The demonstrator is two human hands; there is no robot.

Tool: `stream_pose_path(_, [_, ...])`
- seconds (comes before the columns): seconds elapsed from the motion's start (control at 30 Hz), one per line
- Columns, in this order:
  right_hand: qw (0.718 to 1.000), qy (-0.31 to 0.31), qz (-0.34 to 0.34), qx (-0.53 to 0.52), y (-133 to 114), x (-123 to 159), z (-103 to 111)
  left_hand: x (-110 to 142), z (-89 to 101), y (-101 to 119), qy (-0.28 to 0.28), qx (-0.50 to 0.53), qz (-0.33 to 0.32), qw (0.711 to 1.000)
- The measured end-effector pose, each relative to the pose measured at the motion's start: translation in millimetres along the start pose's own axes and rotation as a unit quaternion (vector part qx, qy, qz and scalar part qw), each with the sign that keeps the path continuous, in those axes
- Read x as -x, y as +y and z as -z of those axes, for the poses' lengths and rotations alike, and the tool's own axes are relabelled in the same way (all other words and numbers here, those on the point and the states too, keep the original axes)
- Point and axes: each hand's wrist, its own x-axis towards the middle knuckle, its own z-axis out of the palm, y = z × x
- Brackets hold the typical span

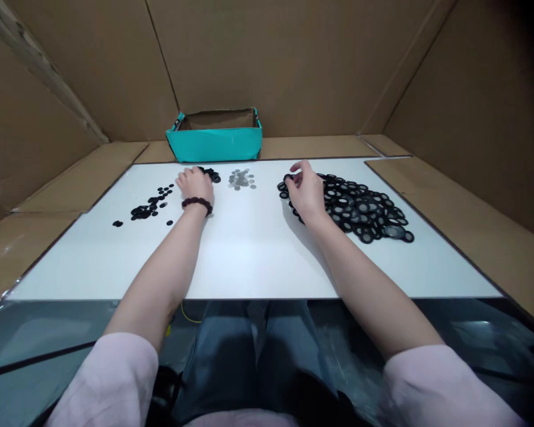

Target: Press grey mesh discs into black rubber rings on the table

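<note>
On the left half of the white board (244, 255), my left hand (194, 182) rests palm down, fingers a little apart and bent. It lies beside a small heap of black rings (212, 175) that it partly covers. My right hand (309, 193) is at the near-left edge of a large pile of black-rimmed discs with grey centres (365, 207). Its thumb and forefinger pinch a black-rimmed disc (288, 178). Between the hands lies a small heap of translucent grey discs (240, 179). Small black discs (145, 210) are scattered left of my left hand.
A turquoise open-topped box (214, 145) stands behind the board's far edge. Cardboard walls (271, 71) enclose the back and both sides. The board's near edge runs just above my lap.
</note>
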Motion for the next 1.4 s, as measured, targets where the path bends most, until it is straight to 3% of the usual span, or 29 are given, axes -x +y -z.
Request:
stream_pose_path(0.13, [0.995,0.058,0.034,0.074,20.1,-10.8,5.3,-17.7,-3.7,-18.7,-0.013,-0.074,0.087,0.993])
stream_pose_path(0.33, [0.986,0.059,-0.013,0.153,56.7,-24.8,2.2,-20.8,-3.9,-20.3,-0.015,-0.104,0.124,0.987])
stream_pose_path(0.47, [0.984,0.067,-0.016,0.165,58.1,-23.5,1.2,-17.9,4.0,-16.5,-0.015,-0.079,0.146,0.986])
stream_pose_path(0.63, [0.987,0.079,0.019,0.142,36.9,-17.6,4.1,-11.2,12.6,-13.0,0.017,-0.034,0.114,0.993])
stream_pose_path(0.77, [0.99,0.057,0.066,0.108,15.8,-10.1,3.1,0.3,13.1,2.5,0.028,0.101,0.076,0.992])
stream_pose_path(0.87, [0.992,0.014,0.114,0.047,2.6,-1.3,-2.8,16.8,7.1,26.4,-0.035,0.251,0.043,0.966])
stream_pose_path(1.0, [0.984,-0.09,0.13,-0.086,-5.0,7.1,-17.0,45.2,-1.2,55.1,-0.164,0.385,-0.023,0.908])
stream_pose_path(1.07, [0.973,-0.131,0.112,-0.151,-5.0,7.5,-22.9,55.1,-1.6,61.0,-0.189,0.402,-0.055,0.894])
stream_pose_path(1.13, [0.966,-0.148,0.099,-0.187,-4.4,6.6,-25.9,59.3,0.7,62.0,-0.179,0.392,-0.072,0.899])
stream_pose_path(1.27, [0.966,-0.146,0.077,-0.197,-5.3,6.1,-25.4,57.8,7.8,59.8,-0.135,0.356,-0.107,0.919])
stream_pose_path(1.4, [0.965,-0.145,0.062,-0.211,-7.0,5.4,-24.7,56.4,8.3,61.9,-0.173,0.382,-0.107,0.901])
